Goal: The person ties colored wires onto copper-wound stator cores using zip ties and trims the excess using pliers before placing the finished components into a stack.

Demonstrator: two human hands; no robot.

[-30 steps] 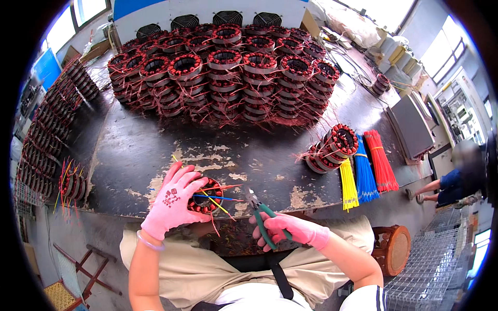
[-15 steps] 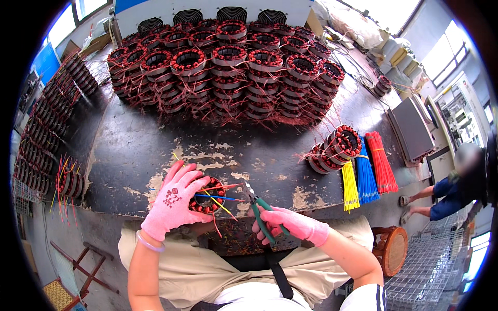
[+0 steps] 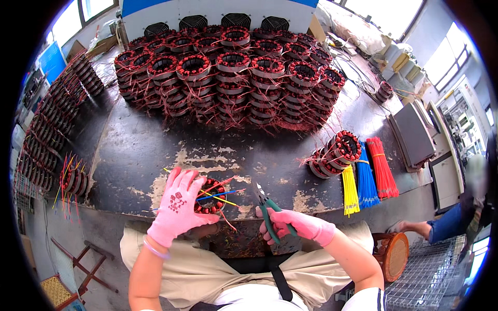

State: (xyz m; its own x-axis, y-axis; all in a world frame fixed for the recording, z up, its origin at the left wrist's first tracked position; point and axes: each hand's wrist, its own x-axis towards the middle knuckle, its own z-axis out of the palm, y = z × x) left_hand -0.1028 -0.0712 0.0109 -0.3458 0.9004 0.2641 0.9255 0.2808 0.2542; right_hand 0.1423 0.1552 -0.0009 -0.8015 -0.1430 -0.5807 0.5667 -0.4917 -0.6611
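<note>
- Stator coil (image 3: 210,196) sits at the near edge of the dark worktable (image 3: 145,150), my left hand (image 3: 179,207) clamped over it.
- Right hand (image 3: 290,225) is wrapped around green-handled pliers (image 3: 265,206), just beside the coil.
- I'd keep the coil pinned and bring the jaws to one lead only.
- Red windings, with yellow, blue and red wires splaying out (ends tangled).

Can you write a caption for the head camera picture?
Left hand holds a stator; right hand grips pliers.
</note>
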